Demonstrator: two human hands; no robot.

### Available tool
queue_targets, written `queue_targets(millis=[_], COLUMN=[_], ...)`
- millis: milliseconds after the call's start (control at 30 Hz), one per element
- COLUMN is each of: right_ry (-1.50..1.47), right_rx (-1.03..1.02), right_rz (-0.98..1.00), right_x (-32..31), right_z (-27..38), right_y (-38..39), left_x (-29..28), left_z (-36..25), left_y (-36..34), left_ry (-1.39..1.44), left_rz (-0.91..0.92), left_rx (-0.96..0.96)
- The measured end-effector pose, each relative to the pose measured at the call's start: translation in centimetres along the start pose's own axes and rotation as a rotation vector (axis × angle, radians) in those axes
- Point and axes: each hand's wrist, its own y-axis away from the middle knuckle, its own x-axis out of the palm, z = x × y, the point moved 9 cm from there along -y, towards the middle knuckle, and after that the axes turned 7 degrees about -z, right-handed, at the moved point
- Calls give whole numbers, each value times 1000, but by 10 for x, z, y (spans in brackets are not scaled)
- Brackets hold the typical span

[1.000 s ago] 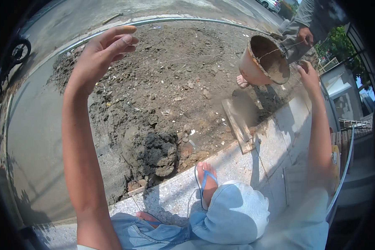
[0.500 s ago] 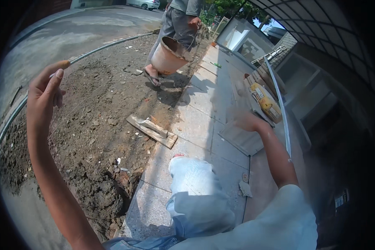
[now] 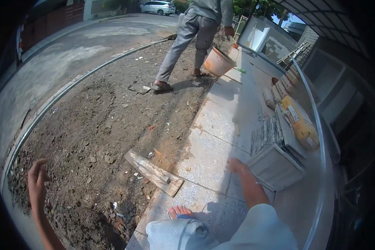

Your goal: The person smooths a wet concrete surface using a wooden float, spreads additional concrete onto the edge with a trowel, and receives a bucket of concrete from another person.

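Observation:
My left hand (image 3: 38,180) hangs over the dirt at the left, loosely curled with fingers apart; I see nothing held in it. My right hand (image 3: 236,166) is above the tile walkway (image 3: 214,129), beside a stack of tiles (image 3: 275,164). Its fingers are slightly blurred but look apart, with nothing visible in them. Ahead of my bare foot (image 3: 180,211), a wooden float (image 3: 154,173) with a handle lies across the boundary between dirt and tiles. Neither hand touches it.
Another person (image 3: 196,37) in grey walks ahead, with an orange-stained bucket (image 3: 219,62) at their right side. Yellow sacks (image 3: 299,121) lie behind the tile stack. Uneven dirt (image 3: 87,137) fills the left, bounded by a curved kerb (image 3: 83,77). A white car (image 3: 157,7) stands far off.
Both my hands have dropped lower in view, the left one from a raised pose with its index finger extended. The person with the bucket has moved farther away. My foot now shows.

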Motion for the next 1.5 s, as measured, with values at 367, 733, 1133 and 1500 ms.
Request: queue_targets(millis=[367, 733, 1133, 1500], right_ry=[55, -84, -331, -735], right_rx=[327, 646, 390, 390], right_rz=[-75, -66, -26, 22], right_x=[-37, -31, -1, 44], right_z=[-118, -201, -166, -58], right_y=[-168, -198, -276, -321], left_x=[149, -70, -135, -210], left_z=[-36, 143, 79, -5], left_y=[43, 154, 285, 378], left_ry=[-505, -1071, -724, -795], left_rz=[235, 65, 201, -34], left_rx=[-113, -197, -975, -1130])
